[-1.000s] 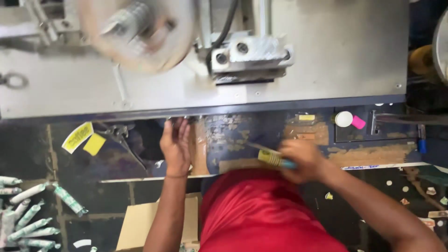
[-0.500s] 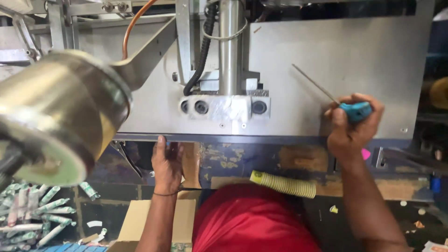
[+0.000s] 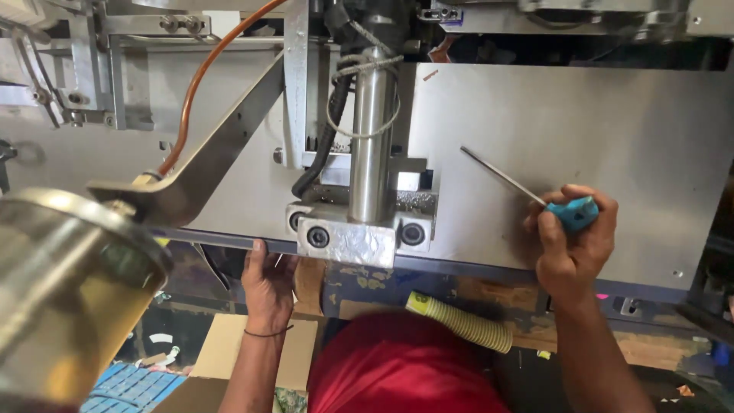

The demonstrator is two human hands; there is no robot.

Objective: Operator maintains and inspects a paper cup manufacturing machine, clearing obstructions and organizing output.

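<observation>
Right hand [image 3: 569,248] fisted on hex key [image 3: 527,191] right of clamp block [image 3: 358,237], left hand [image 3: 267,279] gripping panel edge [image 3: 214,239] below-left; key needs seating in a bolt [image 3: 413,233].

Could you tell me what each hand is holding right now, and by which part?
The right hand holds a screwdriver by its blue handle, shaft pointing up-left. The left hand holds no tool, gripping the metal panel's lower edge.

Littered floor [image 3: 673,386], flat cardboard box [image 3: 229,348] lying on it, blue sheet [image 3: 115,386] beside
</observation>
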